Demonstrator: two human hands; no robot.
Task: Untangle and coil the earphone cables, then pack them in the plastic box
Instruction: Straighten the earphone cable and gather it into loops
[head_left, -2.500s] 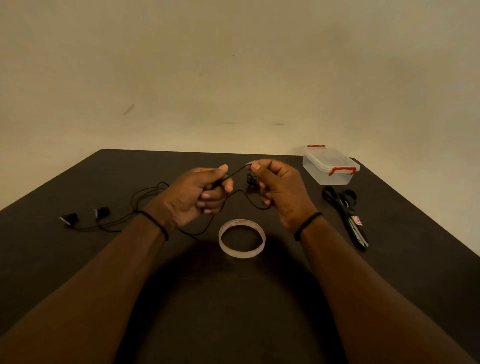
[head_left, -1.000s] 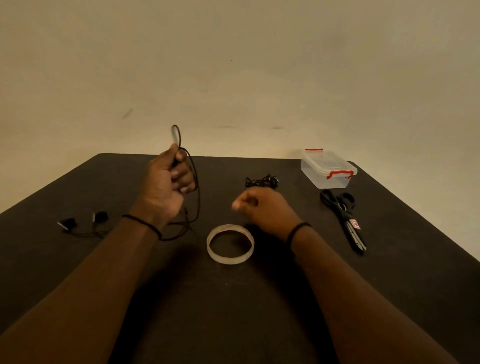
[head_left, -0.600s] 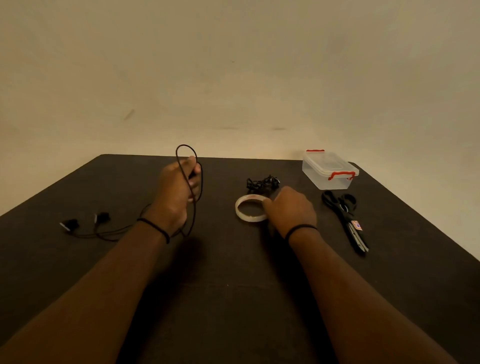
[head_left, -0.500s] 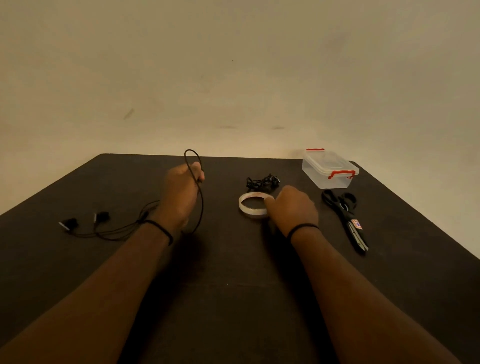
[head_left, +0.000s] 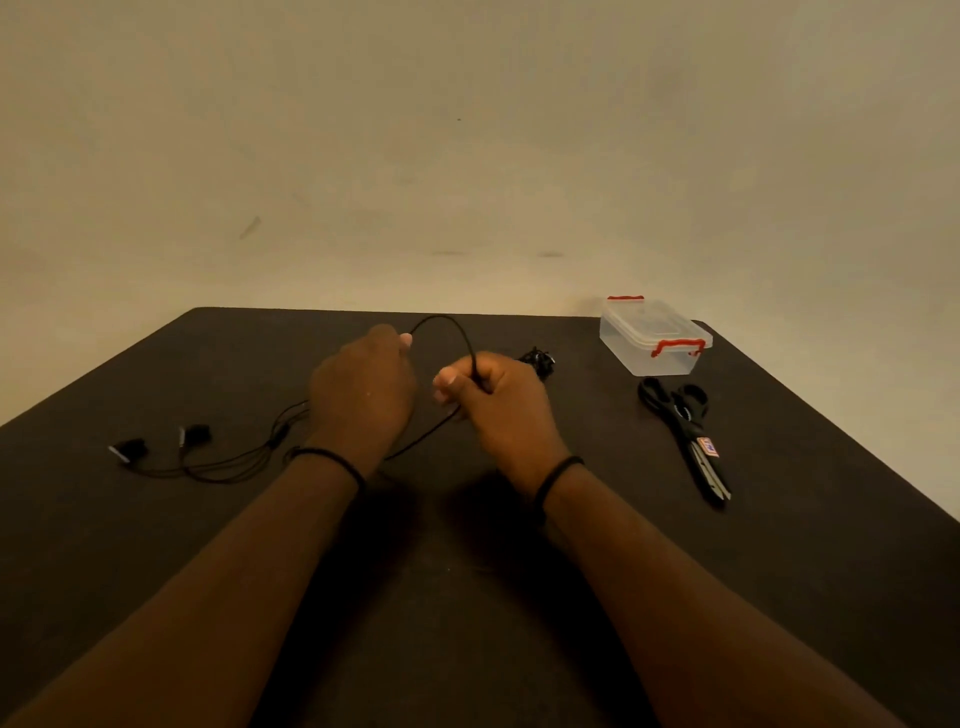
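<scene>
Head view, dark matte tabletop (head_left: 467, 597); clear plastic box with red clips (head_left: 655, 338), lid on, taken as landmark.

Change since half a second ago: the right hand (head_left: 501, 402) has left the translucent tape ring and come across to join the left. The ring is no longer visible; probably hidden behind the right hand, cannot confirm.

Both hands now hold the thin black earphone cable (head_left: 451, 326), well left of the box. Left hand (head_left: 363, 389) has fingers curled, pinching the cable near its fingertips. Right hand is fisted round the other side. Between them the cable arches up in one loop. The slack trails down and away from the box to the two black earbuds (head_left: 161, 441), lying on the table at the far left.

Small black tangled bundle (head_left: 537, 359), presumably a second earphone, sits between right hand and box. Black-handled scissors (head_left: 685, 436) lie just nearer than the box.

Judgement: coiling of the first cable is starting, first loop formed. Box unopened; nothing packed.
</scene>
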